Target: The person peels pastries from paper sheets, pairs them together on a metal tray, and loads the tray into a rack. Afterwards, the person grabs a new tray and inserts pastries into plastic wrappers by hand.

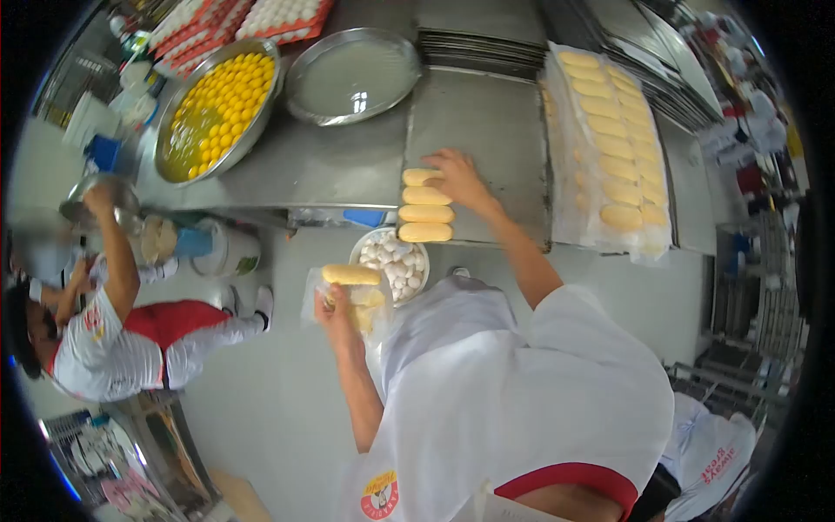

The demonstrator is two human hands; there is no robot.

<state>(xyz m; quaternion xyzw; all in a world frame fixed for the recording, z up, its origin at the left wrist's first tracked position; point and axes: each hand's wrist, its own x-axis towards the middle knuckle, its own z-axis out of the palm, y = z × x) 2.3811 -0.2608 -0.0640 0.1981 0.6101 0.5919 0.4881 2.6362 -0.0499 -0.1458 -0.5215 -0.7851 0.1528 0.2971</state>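
My left hand (337, 311) is closed, holding a clear plastic sheet (315, 287) with yellow finger-shaped cakes. One long cake (350, 275) lies on top, and paler cake (370, 315) shows beside my fingers, partly hidden. Over the metal tray (487, 113), my right hand (457, 178) pinches the right end of a finger-shaped cake (421, 177), the farthest of a short row. The other cakes (426, 213) of that row lie crosswise along the tray's left edge, nearest me.
Several cakes in white paper (619, 174) lie right of the tray. At left stand a bowl of egg yolks (228, 104), a metal bowl of liquid (352, 76) and egg cartons (283, 17). Below the table edge is a bucket of eggshells (396, 261). A co-worker (130, 339) stands at left.
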